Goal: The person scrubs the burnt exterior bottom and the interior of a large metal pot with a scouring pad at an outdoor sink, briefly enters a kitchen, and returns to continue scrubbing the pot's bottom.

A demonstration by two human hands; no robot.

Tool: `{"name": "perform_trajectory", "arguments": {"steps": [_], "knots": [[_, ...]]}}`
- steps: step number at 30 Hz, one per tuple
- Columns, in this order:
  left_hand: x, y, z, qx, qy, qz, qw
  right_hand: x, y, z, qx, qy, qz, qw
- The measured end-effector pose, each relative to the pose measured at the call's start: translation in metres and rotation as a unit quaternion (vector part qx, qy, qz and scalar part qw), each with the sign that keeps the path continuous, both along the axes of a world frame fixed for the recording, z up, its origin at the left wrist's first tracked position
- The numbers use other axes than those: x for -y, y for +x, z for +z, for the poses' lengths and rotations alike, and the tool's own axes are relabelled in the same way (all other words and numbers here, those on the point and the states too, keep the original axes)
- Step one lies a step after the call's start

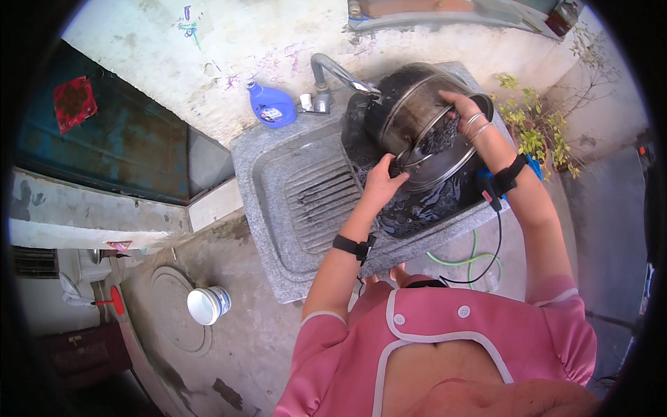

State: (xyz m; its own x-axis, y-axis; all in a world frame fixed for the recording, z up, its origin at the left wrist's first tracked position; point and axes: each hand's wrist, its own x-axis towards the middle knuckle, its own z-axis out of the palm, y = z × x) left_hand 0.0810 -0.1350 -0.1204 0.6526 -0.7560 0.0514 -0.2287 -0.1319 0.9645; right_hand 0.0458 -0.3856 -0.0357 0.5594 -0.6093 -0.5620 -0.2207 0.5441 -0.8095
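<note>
A metal pot (pixel 414 112), darkened on its outside, is tilted over the basin of a grey stone sink (pixel 318 260). My left hand (pixel 385 182) grips a dark handle at the pot's near side. My right hand (pixel 461 112) is at the pot's rim, over a grey mesh-like scouring pad (pixel 440 136); whether the fingers hold the pad or only rest by it is partly hidden. Behind the pot, the metal faucet (pixel 346 78) reaches over the basin. Dark, sudsy water (pixel 427 208) lies below, with a round metal rim (pixel 443 180) close under my hands.
A blue detergent bottle (pixel 272 107) and a small white cap (pixel 306 100) stand at the sink's back edge. The ribbed drainboard (pixel 328 203) is left of the basin. A leafy plant (pixel 536 120), a green hose (pixel 474 255) and a white bucket (pixel 208 306) are around the sink.
</note>
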Motion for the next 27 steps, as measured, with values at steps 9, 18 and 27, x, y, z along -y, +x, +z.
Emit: {"name": "perform_trajectory", "arguments": {"steps": [9, 18, 27], "knots": [[-0.001, -0.02, 0.019, -0.002, -0.063, 0.029, 0.998, -0.023, 0.001, 0.008, 0.009, 0.003, 0.089, 0.996], [0.012, -0.005, 0.038, -0.056, -0.106, -0.021, 0.993, -0.067, 0.012, 0.013, 0.011, -0.187, 0.226, 0.956], [0.008, 0.004, 0.045, 0.015, -0.091, -0.123, 0.988, -0.094, -0.024, 0.003, -0.03, -0.19, 0.333, 0.923]]}}
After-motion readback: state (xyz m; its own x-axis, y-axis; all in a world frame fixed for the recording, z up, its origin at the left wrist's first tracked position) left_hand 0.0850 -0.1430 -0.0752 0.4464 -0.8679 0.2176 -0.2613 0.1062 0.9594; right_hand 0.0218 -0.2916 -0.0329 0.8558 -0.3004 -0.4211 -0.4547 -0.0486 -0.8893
